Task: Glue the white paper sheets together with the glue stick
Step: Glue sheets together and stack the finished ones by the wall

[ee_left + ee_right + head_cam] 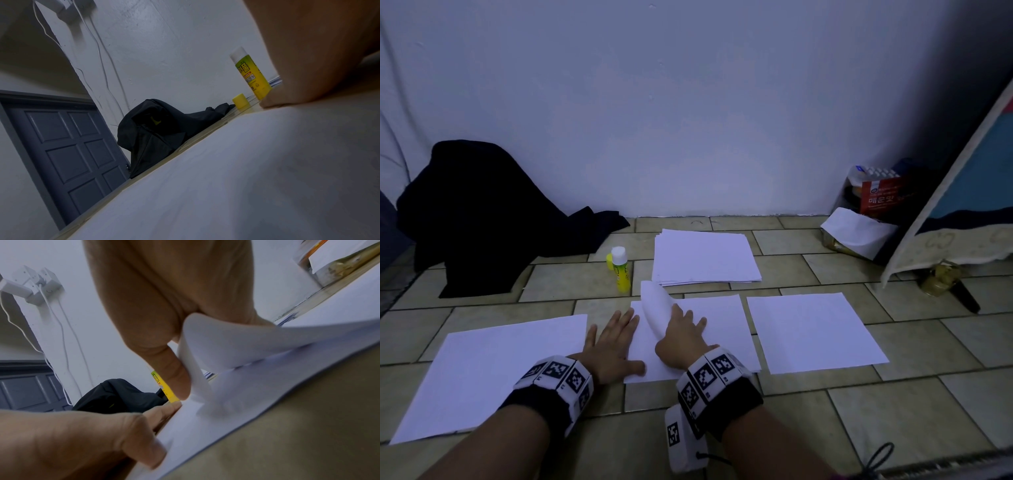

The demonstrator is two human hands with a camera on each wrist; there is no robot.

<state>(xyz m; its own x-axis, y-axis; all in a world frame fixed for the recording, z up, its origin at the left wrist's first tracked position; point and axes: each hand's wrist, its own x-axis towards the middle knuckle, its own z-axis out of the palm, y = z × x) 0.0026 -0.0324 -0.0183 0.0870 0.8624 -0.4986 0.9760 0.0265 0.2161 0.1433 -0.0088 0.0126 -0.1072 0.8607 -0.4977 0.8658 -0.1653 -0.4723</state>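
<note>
Both hands rest on the middle paper sheet (pixel 709 329) on the tiled floor (pixel 893 404): left hand (pixel 613 346) flat, fingers spread; right hand (pixel 681 339) pinching its curled-up corner (pixel 654 305). Uncapped glue stick (pixel 620 270) stands upright beyond, cap (pixel 609 262) beside it, paper stack (pixel 705 257) near

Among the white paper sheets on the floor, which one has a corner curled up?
The middle sheet, under both hands: its top-left corner curls up against the right hand. The left sheet, right sheet and paper stack lie flat.
</note>
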